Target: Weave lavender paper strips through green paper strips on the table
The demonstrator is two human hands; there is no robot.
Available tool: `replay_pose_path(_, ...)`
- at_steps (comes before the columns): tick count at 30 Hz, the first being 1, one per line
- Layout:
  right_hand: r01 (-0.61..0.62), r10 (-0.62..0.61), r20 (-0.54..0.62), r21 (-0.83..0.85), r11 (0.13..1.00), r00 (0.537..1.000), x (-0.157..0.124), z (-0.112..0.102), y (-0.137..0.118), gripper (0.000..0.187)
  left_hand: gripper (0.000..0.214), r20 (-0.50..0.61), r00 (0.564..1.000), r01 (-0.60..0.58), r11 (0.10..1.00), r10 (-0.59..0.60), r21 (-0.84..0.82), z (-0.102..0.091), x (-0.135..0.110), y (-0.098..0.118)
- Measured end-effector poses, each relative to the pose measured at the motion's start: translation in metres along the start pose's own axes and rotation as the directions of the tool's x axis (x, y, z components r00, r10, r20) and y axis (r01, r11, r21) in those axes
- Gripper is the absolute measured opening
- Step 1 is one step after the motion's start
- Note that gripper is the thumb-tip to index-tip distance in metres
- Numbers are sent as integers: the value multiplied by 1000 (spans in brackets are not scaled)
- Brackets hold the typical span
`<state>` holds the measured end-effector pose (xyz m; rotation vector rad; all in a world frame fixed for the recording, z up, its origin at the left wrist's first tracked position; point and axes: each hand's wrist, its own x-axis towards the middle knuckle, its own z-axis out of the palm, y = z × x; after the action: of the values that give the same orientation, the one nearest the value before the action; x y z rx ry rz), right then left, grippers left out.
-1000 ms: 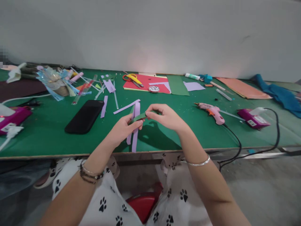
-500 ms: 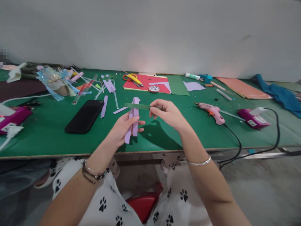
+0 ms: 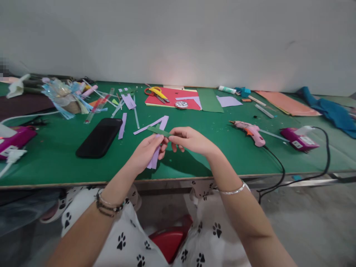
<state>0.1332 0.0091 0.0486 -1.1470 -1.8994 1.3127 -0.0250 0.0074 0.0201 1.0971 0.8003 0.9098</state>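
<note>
My left hand (image 3: 147,151) is closed on lilac paper strips (image 3: 159,144) that slant up and away over the green table (image 3: 55,155). My right hand (image 3: 189,141) pinches one end of a dark green paper strip (image 3: 159,131), which lies across the lilac strips just above my left thumb. Both hands meet near the table's front edge at the middle.
A black phone (image 3: 99,137) lies to the left. A pink glue gun (image 3: 250,131) with a black cable lies to the right, a magenta device (image 3: 298,139) beyond it. Scissors (image 3: 155,92), red paper (image 3: 174,98) and loose strips lie further back. Craft clutter (image 3: 65,97) sits far left.
The green strip went from folded against the lilac strips to held out level, and now tilts across them. My hands have drawn close together again, and the lilac strips now slant to the right.
</note>
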Motion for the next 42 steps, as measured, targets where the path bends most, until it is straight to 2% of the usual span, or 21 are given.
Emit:
replay_pose_path(5, 53, -54, -87, -15, 998, 995, 1, 2, 2, 19, 25, 29, 998, -58, 996, 56, 67, -3, -1, -1)
replay_pose_path(12, 59, -30, -183, 153, 986, 983, 4, 0, 7, 17, 23, 123, 991, -65, 998, 62, 26, -4, 0, 0)
replay_pose_path(16, 76, -32, -206, 211, 975, 978, 3, -4, 6, 17, 21, 120, 991, -70, 997, 65, 41, -4, 2, 1)
replay_pose_path(20, 91, -45, -227, 194, 977, 973, -1, -11, 5, 18, 19, 99, 990, -106, 992, 99, 67, -4, 3, 3)
replay_pose_path(23, 106, -78, -163, 173, 979, 984, -6, -16, 6, 20, 16, 101, 988, -123, 991, 117, 54, -6, 2, 2)
replay_pose_path(27, 129, -125, -46, 92, 987, 991, -9, -19, 7, 22, 27, 106, 992, -53, 994, 64, -100, -8, 0, 2)
replay_pose_path(33, 65, -57, 140, -55, 996, 989, -10, -16, 2, 23, 26, 142, 989, 79, 960, -42, -268, -2, -4, 8)
replay_pose_path(35, 56, -43, 156, -85, 995, 987, -10, -16, 1, 23, 25, 130, 991, 78, 957, -42, -280, -1, -5, 9)
replay_pose_path(42, 38, -18, 136, -150, 988, 991, -10, -17, -1, 24, 15, -22, 1000, 13, 973, -18, -230, -1, -2, 6)
